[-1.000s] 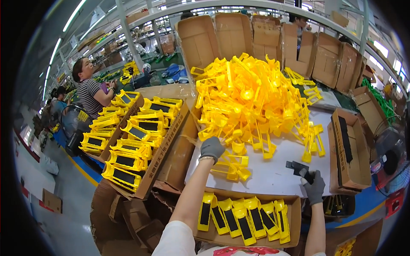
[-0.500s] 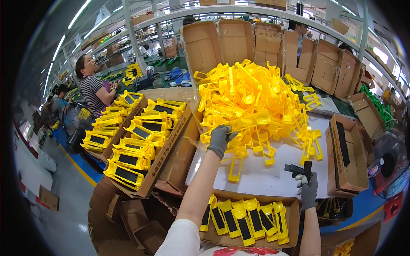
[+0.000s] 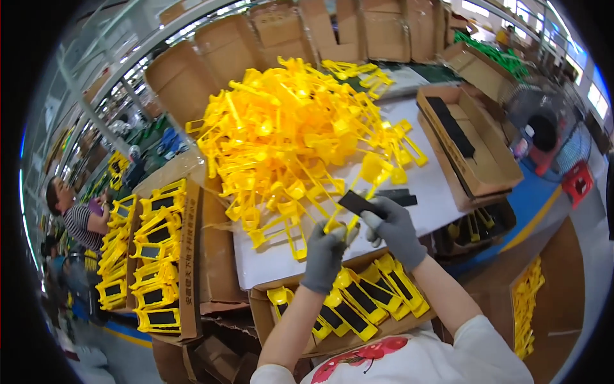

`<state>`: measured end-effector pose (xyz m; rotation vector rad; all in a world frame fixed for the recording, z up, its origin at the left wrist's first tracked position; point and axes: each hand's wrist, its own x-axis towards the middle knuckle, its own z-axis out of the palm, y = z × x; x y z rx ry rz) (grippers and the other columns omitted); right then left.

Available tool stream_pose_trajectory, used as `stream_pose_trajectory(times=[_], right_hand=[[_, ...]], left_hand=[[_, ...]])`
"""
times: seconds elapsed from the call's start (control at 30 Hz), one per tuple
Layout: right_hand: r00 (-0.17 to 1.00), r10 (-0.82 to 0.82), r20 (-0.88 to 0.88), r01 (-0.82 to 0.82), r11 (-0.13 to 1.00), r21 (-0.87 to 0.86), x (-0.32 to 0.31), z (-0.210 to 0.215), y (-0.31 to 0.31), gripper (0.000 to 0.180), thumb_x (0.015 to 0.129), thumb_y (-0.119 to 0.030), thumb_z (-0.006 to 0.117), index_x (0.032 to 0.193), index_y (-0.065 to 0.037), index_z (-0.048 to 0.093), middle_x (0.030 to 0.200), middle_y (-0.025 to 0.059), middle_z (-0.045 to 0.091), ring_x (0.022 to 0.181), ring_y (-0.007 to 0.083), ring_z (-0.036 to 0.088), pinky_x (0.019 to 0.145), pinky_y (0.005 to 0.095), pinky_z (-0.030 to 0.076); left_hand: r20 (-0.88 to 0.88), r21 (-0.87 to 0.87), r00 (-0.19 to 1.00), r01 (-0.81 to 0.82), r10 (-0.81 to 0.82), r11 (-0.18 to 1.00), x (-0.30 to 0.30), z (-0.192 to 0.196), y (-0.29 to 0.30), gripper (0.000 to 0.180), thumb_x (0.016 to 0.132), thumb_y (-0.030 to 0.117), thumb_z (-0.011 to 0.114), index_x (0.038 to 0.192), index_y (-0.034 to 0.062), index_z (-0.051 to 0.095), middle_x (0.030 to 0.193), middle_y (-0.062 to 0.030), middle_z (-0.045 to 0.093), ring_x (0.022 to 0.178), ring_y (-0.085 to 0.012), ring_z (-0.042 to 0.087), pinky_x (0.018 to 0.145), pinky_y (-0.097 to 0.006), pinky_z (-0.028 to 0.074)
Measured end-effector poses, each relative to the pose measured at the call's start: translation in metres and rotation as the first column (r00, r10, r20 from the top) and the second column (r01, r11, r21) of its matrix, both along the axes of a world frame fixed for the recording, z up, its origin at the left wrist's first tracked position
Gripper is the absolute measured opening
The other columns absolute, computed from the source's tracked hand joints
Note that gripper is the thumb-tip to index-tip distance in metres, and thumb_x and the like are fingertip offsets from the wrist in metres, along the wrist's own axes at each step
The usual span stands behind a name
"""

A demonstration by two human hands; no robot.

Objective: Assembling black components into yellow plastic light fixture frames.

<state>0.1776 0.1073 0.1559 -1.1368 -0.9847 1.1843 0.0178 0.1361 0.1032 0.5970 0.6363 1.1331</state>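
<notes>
While left hand (image 3: 324,255) grips yellow frame (image 3: 350,214) | right hand (image 3: 395,225) pinches black strip (image 3: 358,203) onto it

Brown cardboard boxes (image 3: 470,137) ring the white table (image 3: 441,185).

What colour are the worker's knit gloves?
Grey, both the left hand and right hand; head view.
</notes>
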Motion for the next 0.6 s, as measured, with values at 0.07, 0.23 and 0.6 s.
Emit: stream_pose_trajectory(times=[0.07,0.23,0.6], right_hand=[[0.995,0.042,0.085,-0.043,0.999,0.013,0.003,-0.007,-0.004,0.024,0.089,-0.018,0.066,0.107,-0.002,0.061,0.075,-0.0001,0.06,0.055,0.0034,0.055,0.049,0.0178,0.045],[0.918,0.32,0.234,-0.299,0.946,-0.122,0.033,-0.016,-0.015,0.023,0.087,-0.016,0.068,0.104,-0.001,0.063,0.088,0.0014,0.064,0.08,0.006,0.056,0.073,0.0255,0.049],[0.083,0.731,0.678,-0.692,0.531,-0.488,0.032,0.015,-0.039,0.02,0.08,-0.014,0.069,0.099,-0.011,0.071,0.098,0.0057,0.07,0.092,0.0248,0.065,0.082,0.0314,0.051]], left_hand=[[-0.106,-0.073,0.991,0.076,-0.084,0.994,0.01,-0.005,-0.029,0.029,0.084,0.005,0.061,0.11,-0.0005,0.05,0.106,-0.011,0.059,0.099,-0.0213,0.062,0.091,-0.034,0.053],[-0.317,0.037,0.818,0.516,-0.48,0.856,-0.034,-0.02,-0.022,0.061,0.087,0.022,0.067,0.137,0.0026,0.038,0.12,-0.0139,0.053,0.101,-0.0222,0.063,0.088,-0.036,0.055],[-0.501,-0.165,0.456,0.784,-0.736,0.598,-0.045,0.013,-0.006,0.032,0.085,0.012,0.067,0.113,-0.003,0.064,0.09,-0.0065,0.069,0.072,-0.0087,0.064,0.063,-0.021,0.053]])
